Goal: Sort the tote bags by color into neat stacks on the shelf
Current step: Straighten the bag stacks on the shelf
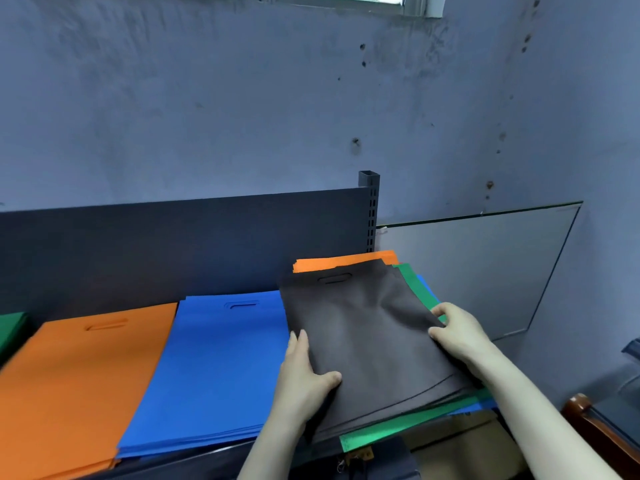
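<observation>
A green stack (12,329) at 9 o'clock is cut off by the picture's edge, so only a corner shows. Under the grey bags (367,341) lie other bags, mostly hidden: an orange bag (343,262) peeks out at 12 o'clock, and a green bag (417,289) and a bit of a blue bag (425,284) at 2 o'clock. The dark shelf (173,244) stands against a marked blue wall (242,98), with a window (311,0) at 12 o'clock and a sheet of glass (485,271) leaning at 3 o'clock. An orange stack (79,386) and a blue stack (221,368) lie flat side by side, left of the grey bags. The left hand (304,372) has straight fingers along the pile's 9 o'clock edge and its thumb flat on top. The right hand (457,330) curls round the 3 o'clock edge and pinches the grey bags.
</observation>
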A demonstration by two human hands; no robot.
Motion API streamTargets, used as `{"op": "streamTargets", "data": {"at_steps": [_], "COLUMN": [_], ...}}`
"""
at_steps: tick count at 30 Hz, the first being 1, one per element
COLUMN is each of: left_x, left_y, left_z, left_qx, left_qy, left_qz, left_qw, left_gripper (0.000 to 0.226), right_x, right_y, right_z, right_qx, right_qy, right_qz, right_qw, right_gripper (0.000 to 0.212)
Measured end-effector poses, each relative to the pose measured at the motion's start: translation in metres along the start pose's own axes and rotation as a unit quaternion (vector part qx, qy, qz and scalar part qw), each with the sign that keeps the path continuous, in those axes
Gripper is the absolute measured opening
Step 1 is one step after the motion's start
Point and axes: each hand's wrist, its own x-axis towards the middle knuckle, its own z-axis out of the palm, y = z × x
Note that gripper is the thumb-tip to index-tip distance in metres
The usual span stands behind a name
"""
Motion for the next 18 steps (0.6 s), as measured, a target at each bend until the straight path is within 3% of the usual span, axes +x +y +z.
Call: {"op": "streamTargets", "data": {"at_steps": [4,7,9,13,18], "left_x": [0.0,-0.004,-0.01,-0.024,-0.053], "left_y": [-0.002,-0.003,-0.007,-0.029,-0.049], "left_z": [-0.016,-0.034,-0.047,-0.074,-0.11], "left_qx": [-0.155,-0.212,-0.203,-0.17,-0.159], "left_qy": [0.048,0.07,0.069,0.084,0.266], "left_qz": [-0.047,-0.074,-0.075,-0.054,-0.034], "left_qw": [0.986,0.972,0.974,0.98,0.95], "left_gripper": [0.09,0.085,0.075,0.026,0.04], "right_x": [-0.023,-0.039,-0.047,-0.06,-0.077], "right_y": [-0.014,-0.028,-0.038,-0.058,-0.082], "right_z": [-0.008,-0.007,0.003,0.034,0.074], "right_qx": [0.25,0.36,0.396,0.412,0.395], "right_qy": [0.055,0.057,0.053,0.013,-0.093], "right_qz": [-0.044,-0.047,-0.049,-0.067,-0.095], "right_qw": [0.966,0.93,0.916,0.909,0.909], "right_gripper": [0.033,0.039,0.044,0.05,0.055]}}
